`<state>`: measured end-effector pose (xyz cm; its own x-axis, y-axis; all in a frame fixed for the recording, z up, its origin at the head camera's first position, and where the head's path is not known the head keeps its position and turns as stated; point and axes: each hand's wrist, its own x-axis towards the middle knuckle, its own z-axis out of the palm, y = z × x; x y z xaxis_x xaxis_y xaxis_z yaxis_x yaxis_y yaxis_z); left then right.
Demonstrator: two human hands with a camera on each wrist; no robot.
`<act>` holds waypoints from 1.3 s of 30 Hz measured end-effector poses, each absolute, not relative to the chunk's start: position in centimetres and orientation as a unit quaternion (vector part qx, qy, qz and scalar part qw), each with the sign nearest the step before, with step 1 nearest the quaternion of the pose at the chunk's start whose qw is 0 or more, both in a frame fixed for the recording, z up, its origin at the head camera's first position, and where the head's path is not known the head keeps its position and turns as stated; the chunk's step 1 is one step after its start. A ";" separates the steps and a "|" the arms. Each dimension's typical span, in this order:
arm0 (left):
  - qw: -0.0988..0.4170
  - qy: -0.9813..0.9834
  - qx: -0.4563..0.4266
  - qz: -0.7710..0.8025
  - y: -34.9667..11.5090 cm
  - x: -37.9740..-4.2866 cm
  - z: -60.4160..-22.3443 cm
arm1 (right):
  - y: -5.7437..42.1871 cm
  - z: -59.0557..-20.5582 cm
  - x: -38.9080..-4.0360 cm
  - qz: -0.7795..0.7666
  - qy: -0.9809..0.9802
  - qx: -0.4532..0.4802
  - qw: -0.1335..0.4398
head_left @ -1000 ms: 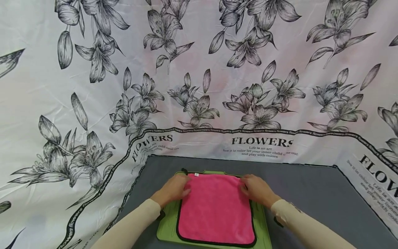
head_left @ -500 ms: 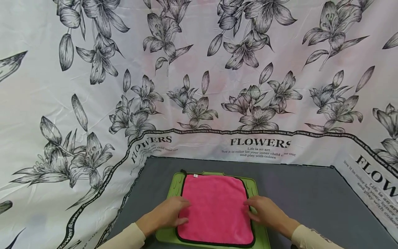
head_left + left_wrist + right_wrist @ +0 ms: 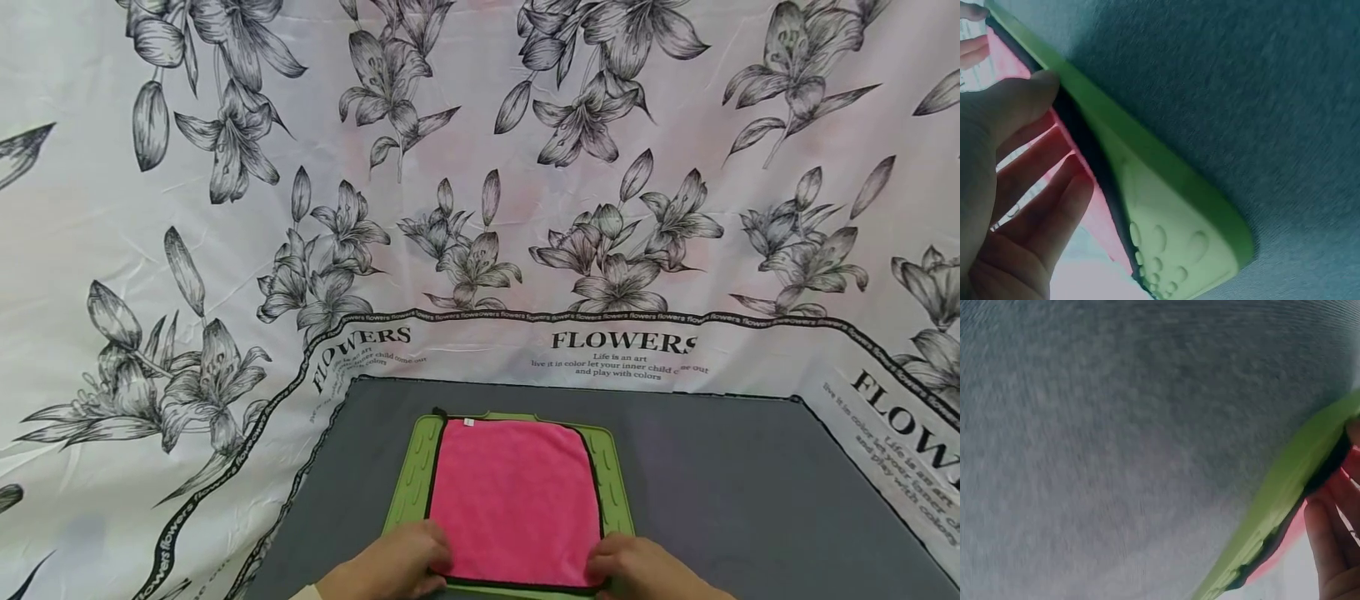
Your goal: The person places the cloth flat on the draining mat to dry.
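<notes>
A pink cloth (image 3: 517,500) with black edging and a small white tag lies flat over a green board (image 3: 411,483). My left hand (image 3: 393,562) is at the cloth's near left corner. In the left wrist view its thumb (image 3: 1044,87) meets the black edging while the curled fingers (image 3: 1075,194) lie against the pink side, pinching the edge. At the near right corner my right hand (image 3: 641,567) likewise pinches the edging. The right wrist view shows its fingers (image 3: 1322,531) at the dark trim, partly cut off by the frame.
The board rests on a grey tabletop (image 3: 735,483). Behind and to both sides hangs a white curtain (image 3: 465,142) printed with black lilies and lettering; its black-striped border runs near the table's back edge.
Both hands have slid along the cloth's sides from its far corners to its near corners, towards me. Their fingers have drawn in at the near edge. Cloth and board stay in place.
</notes>
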<state>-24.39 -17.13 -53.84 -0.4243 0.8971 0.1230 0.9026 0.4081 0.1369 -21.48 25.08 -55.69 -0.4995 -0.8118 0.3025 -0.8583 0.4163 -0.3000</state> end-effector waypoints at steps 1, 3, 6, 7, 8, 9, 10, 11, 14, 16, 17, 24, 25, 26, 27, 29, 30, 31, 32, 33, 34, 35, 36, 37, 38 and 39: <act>0.021 -0.837 -0.540 -0.092 -17.2 -24.4 -54.0 | 24.9 -55.8 -21.5 0.202 -0.840 0.499 0.067; 0.033 -0.832 -0.546 -0.091 -17.4 -24.4 -54.1 | 24.7 -55.9 -21.5 0.180 -0.840 0.503 0.091; 0.052 -0.830 -0.551 -0.078 -17.5 -24.4 -54.2 | 24.4 -56.0 -21.5 0.156 -0.838 0.508 0.123; 0.051 -0.831 -0.549 -0.075 -17.5 -24.3 -54.1 | 24.4 -56.0 -21.5 0.153 -0.838 0.508 0.128; 0.050 -0.832 -0.547 -0.073 -17.6 -24.2 -54.0 | 24.3 -56.0 -21.4 0.152 -0.838 0.508 0.132; 0.046 -0.835 -0.543 -0.071 -17.7 -24.1 -53.9 | 24.2 -55.9 -21.4 0.153 -0.838 0.507 0.131; 0.033 -0.841 -0.536 -0.072 -17.7 -23.9 -53.6 | 24.2 -55.8 -21.3 0.154 -0.839 0.506 0.126; 0.017 -0.847 -0.526 -0.077 -17.8 -23.7 -53.4 | 24.2 -55.8 -21.1 0.154 -0.839 0.507 0.126; -0.011 -0.859 -0.505 -0.088 -18.0 -23.1 -53.1 | 24.0 -55.6 -20.8 0.158 -0.838 0.509 0.116; -0.016 -0.862 -0.499 -0.089 -18.0 -22.9 -53.0 | 23.9 -55.7 -20.7 0.161 -0.837 0.512 0.108; -0.010 -0.860 -0.502 -0.084 -18.1 -22.9 -53.1 | 23.9 -55.7 -20.7 0.160 -0.835 0.514 0.111; 0.033 -0.846 -0.528 -0.060 -18.3 -23.0 -53.5 | 23.7 -56.7 -20.5 0.188 -0.831 0.513 0.103; 0.024 -0.847 -0.526 -0.071 -18.4 -23.0 -53.5 | 23.7 -56.8 -20.4 0.196 -0.833 0.509 0.093; 0.017 -0.848 -0.523 -0.082 -18.5 -23.0 -53.6 | 23.7 -56.9 -20.3 0.206 -0.834 0.505 0.081; 0.008 -0.850 -0.519 -0.094 -18.6 -22.9 -53.5 | 23.8 -56.9 -20.3 0.214 -0.835 0.501 0.072; 0.000 -0.854 -0.509 -0.109 -18.8 -22.9 -53.4 | 23.8 -57.0 -20.1 0.219 -0.836 0.498 0.075; -0.001 -0.856 -0.504 -0.115 -18.9 -22.9 -53.3 | 23.8 -57.0 -20.1 0.218 -0.836 0.497 0.083; 0.004 -0.859 -0.499 -0.115 -19.0 -22.9 -53.1 | 23.8 -57.0 -20.1 0.217 -0.835 0.497 0.095; 0.014 -0.861 -0.496 -0.111 -19.1 -22.9 -52.9 | 23.8 -56.9 -20.1 0.212 -0.834 0.497 0.113; 0.024 -0.863 -0.492 -0.107 -19.1 -22.9 -52.8 | 23.8 -56.8 -20.1 0.209 -0.834 0.495 0.126; 0.039 -0.866 -0.489 -0.098 -19.2 -23.0 -52.6 | 23.8 -56.7 -20.2 0.208 -0.834 0.493 0.136; 0.054 -0.868 -0.486 -0.088 -19.2 -23.1 -52.4 | 23.9 -56.5 -20.3 0.205 -0.836 0.487 0.146; 0.065 -0.870 -0.482 -0.081 -19.3 -23.3 -52.2 | 24.0 -56.3 -20.4 0.201 -0.840 0.481 0.152; 0.081 -0.871 -0.478 -0.072 -19.4 -23.5 -52.0 | 24.1 -56.1 -20.6 0.197 -0.842 0.476 0.158; 0.096 -0.872 -0.476 -0.064 -19.5 -23.8 -51.8 | 24.4 -56.0 -20.7 0.195 -0.846 0.469 0.162; 0.115 -0.872 -0.473 -0.054 -19.6 -24.1 -51.7 | 24.6 -55.8 -20.9 0.196 -0.849 0.462 0.163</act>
